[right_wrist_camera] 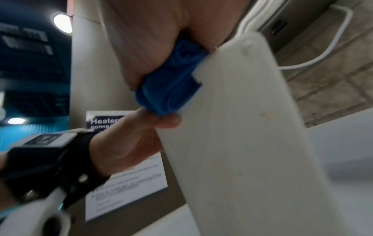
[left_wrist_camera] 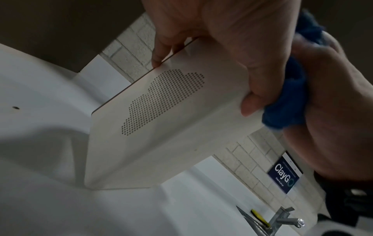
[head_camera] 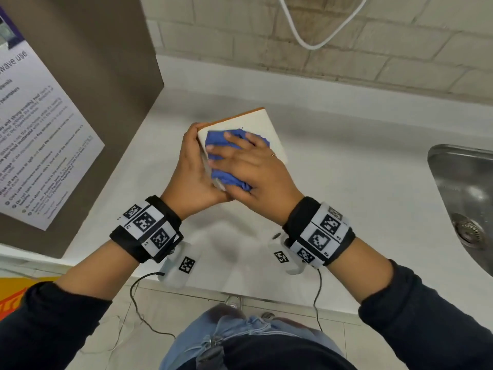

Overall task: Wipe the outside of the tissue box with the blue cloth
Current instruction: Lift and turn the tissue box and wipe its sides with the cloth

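Observation:
The white tissue box (head_camera: 262, 130), with an orange far edge, stands tilted on one corner on the counter. My left hand (head_camera: 190, 166) grips its left side, thumb and fingers wrapped round the edges. My right hand (head_camera: 241, 162) presses the bunched blue cloth (head_camera: 224, 156) against the box's upper face, fingers spread and curled over the cloth. In the left wrist view the box (left_wrist_camera: 161, 135) shows a dotted perforated patch, with the cloth (left_wrist_camera: 286, 110) at its right edge. The right wrist view shows the cloth (right_wrist_camera: 171, 86) squeezed against the box (right_wrist_camera: 242, 143).
A grey-brown cabinet panel with a printed notice (head_camera: 40, 124) stands close on the left. The steel sink (head_camera: 464, 193) lies at the right, its tap (left_wrist_camera: 286, 220) behind. A white cable (head_camera: 314, 36) hangs on the brick wall. The white counter (head_camera: 346, 209) extends around the box.

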Demonstrator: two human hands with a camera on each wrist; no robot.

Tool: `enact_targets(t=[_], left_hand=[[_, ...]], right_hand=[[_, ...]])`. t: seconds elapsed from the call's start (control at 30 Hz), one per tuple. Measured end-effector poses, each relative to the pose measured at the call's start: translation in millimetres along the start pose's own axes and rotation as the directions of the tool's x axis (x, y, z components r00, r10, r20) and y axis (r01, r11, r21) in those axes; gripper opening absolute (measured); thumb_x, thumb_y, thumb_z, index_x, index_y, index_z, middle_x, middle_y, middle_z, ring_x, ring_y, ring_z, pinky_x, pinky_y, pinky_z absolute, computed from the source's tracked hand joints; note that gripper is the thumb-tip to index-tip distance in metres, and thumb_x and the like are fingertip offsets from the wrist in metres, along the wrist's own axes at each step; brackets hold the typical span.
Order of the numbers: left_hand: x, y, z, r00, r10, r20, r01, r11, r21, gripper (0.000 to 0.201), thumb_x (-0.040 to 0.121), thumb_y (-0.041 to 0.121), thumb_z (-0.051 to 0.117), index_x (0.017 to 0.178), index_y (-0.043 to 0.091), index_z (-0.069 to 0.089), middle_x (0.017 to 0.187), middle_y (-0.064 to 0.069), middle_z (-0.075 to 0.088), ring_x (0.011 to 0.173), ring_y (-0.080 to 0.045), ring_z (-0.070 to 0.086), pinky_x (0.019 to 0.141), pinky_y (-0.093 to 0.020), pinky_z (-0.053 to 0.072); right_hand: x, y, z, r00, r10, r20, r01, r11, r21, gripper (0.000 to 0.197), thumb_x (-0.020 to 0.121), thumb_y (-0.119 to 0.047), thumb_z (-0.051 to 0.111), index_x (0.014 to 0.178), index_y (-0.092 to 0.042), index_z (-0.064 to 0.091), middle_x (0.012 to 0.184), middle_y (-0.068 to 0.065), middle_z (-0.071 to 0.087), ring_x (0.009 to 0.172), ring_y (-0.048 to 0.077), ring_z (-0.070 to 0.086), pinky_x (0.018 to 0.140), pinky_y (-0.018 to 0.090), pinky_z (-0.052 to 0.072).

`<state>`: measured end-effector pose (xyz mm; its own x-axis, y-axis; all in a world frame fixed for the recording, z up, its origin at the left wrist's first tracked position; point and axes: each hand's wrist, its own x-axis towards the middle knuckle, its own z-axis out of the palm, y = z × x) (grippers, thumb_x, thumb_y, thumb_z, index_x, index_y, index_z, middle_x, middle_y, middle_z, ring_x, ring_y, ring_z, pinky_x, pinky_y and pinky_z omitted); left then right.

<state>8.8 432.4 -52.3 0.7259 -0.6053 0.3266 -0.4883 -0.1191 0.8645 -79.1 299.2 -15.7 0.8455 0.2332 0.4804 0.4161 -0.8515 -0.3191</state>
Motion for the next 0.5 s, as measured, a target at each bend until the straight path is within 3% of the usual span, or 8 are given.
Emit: enact_targets(t=[0.1,0.2,0.3,0.37,0.43,0.5], left_hand=[[0.6,-0.4,-1.0,1.0,0.005,-0.006,-0.005,0.999,-0.032,0.108,0.047,0.025,0.094,0.131,0.013,0.027,0.134,-0.006,0.041,0.125,-0.001,0.048,0.1,-0.017,0.043],[1.1,1.0,0.5,0.999,0.034,-0.034,-0.034,0.999,0.011,0.1,0.048,0.012,0.091,0.128,0.011,0.03,0.127,0.0,0.041,0.119,0.009,0.046,0.095,-0.009,0.039],[2.3,-0.6,-2.5,0.999,0.042,-0.029,-0.042,0.999,0.031,0.099,0.049,0.009,0.089,0.126,0.021,0.028,0.132,-0.002,0.04,0.121,0.006,0.045,0.097,-0.01,0.038],[2.9,-1.6,-4.4,0.999,0.034,-0.002,-0.034,0.999,0.038,0.1,0.05,0.012,0.088,0.127,0.026,0.026,0.135,-0.002,0.039,0.123,0.002,0.044,0.1,-0.012,0.037],[2.1,-1.4,-4.5,1.0,0.029,0.006,-0.029,0.999,0.034,0.101,0.049,0.015,0.088,0.128,0.026,0.026,0.136,-0.001,0.038,0.124,0.002,0.043,0.102,-0.013,0.036],[1.7,-0.9,-3.0,1.0,0.026,0.0,-0.026,0.999,0.02,0.103,0.048,0.016,0.088,0.13,0.022,0.026,0.136,-0.001,0.037,0.126,0.002,0.042,0.104,-0.015,0.037]], right_hand=[[-22.8,13.3,-7.0,0.986,-0.157,0.065,0.153,0.987,0.055,0.028,0.084,-0.018,0.06,0.111,-0.012,0.066,0.122,0.009,0.065,0.127,0.027,0.042,0.111,0.035,0.02],[-45.6,24.9,-26.3,0.984,-0.113,0.138,0.101,0.99,0.095,0.026,0.089,-0.019,0.055,0.111,-0.013,0.066,0.123,0.004,0.064,0.129,0.019,0.04,0.113,0.031,0.02],[-68.8,32.9,-52.5,0.993,0.064,0.097,-0.064,0.998,-0.004,0.027,0.091,-0.029,0.047,0.106,-0.019,0.067,0.115,-0.004,0.068,0.124,0.011,0.044,0.11,0.031,0.022],[-81.8,38.4,-67.1,0.973,0.225,-0.047,-0.228,0.97,-0.085,0.027,0.091,-0.033,0.045,0.101,-0.022,0.068,0.114,-0.009,0.063,0.122,0.013,0.041,0.106,0.028,0.017],[-91.5,43.8,-73.2,0.921,0.343,-0.183,-0.37,0.918,-0.145,0.026,0.09,-0.035,0.047,0.095,-0.022,0.07,0.121,0.001,0.055,0.119,0.019,0.036,0.099,0.027,0.016],[-98.7,47.1,-69.0,0.881,0.419,-0.22,-0.465,0.853,-0.237,0.024,0.089,-0.036,0.05,0.091,-0.024,0.071,0.119,0.005,0.053,0.114,0.022,0.038,0.094,0.028,0.017]])
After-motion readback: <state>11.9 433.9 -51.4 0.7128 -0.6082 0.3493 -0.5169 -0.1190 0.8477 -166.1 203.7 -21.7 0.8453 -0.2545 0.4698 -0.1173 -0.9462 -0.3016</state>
